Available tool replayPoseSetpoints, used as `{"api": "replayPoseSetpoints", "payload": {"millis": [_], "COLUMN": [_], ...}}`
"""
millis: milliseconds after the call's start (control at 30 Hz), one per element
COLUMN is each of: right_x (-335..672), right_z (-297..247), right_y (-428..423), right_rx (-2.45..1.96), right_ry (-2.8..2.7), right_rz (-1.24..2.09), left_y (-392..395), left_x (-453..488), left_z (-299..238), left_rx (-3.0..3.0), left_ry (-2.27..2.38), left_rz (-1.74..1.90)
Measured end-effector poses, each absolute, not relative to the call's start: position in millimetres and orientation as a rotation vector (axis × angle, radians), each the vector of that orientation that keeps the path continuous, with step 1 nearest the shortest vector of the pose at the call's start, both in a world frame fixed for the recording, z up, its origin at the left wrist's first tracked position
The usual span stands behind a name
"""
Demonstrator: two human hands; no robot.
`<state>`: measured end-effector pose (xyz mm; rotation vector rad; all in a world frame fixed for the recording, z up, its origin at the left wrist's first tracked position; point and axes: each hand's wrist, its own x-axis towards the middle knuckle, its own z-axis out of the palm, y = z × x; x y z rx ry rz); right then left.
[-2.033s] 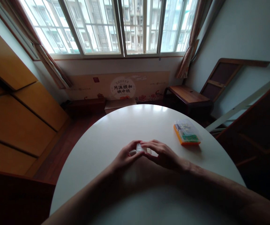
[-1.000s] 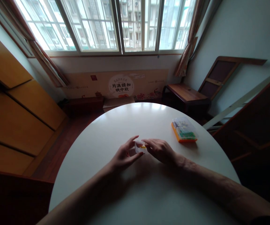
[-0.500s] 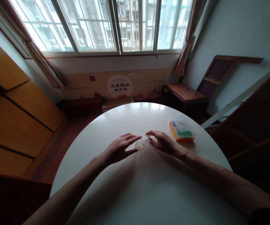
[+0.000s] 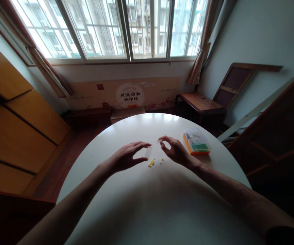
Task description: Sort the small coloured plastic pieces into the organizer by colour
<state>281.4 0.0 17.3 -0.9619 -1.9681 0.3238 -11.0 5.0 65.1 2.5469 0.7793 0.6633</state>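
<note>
Where right fingers (image 4: 166,138) pinch, clear plastic (image 4: 159,141) is part-hidden

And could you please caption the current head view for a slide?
Left hand holding a clear container, right hand a small clear part, yellow bits scattered on a white table.

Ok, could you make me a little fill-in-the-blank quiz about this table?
The loose little pieces on the table are coloured ____.
The left hand holds a clear container between its fingers and its ____.
The box has a base coloured ____.
That box is nearer the ____ hand.
Missing words: yellow; thumb; orange; right.
</note>
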Motion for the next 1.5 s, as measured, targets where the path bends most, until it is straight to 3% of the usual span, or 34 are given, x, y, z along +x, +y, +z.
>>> {"api": "replayPoseSetpoints", "payload": {"millis": [433, 600, 800, 1000, 1267, 1500], "right_x": [218, 282, 393, 419, 415, 392], "right_z": [40, 53, 41, 17, 14, 43], "right_y": [16, 13, 16, 4, 7, -5], "right_rx": [-0.859, -1.017, -1.547, -1.867, -1.705, -1.372], "right_ry": [-2.123, -2.093, -1.931, -1.888, -1.922, -1.972], "right_rz": [0.194, -0.063, -0.347, -0.276, -0.34, -0.282], "left_y": [-15, -16, -10, -2, 0, 20], "left_x": [-85, -126, -147, -152, -150, -125], "left_z": [21, 8, 0, -3, -1, 1], "left_rx": [2.173, 1.964, 2.098, 2.101, 2.112, 2.178], "left_ry": [1.404, 1.626, 1.825, 1.842, 1.828, 1.704], "left_rz": [0.946, 0.958, 0.901, 0.835, 0.869, 0.859]}}
